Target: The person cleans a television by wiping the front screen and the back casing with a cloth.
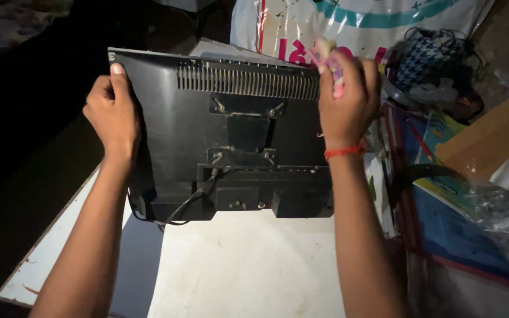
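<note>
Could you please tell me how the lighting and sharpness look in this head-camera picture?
Head view: one light from the camera side brightens the white table and both arms, the left side falling into near black; the black monitor back is sharp, held by the left hand; the right hand with its pink cloth is slightly blurred.

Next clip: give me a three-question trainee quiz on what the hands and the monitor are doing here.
1. True or false: the left hand grips the upper left edge of the black monitor.
2. What does the right hand hold against the monitor's top right corner? A) a pink cloth B) a hammer C) a cup
3. Which side of the monitor faces the camera?

Key:
1. True.
2. A, the pink cloth.
3. The back, with its vent slots and a cable hanging over the white table.
</note>
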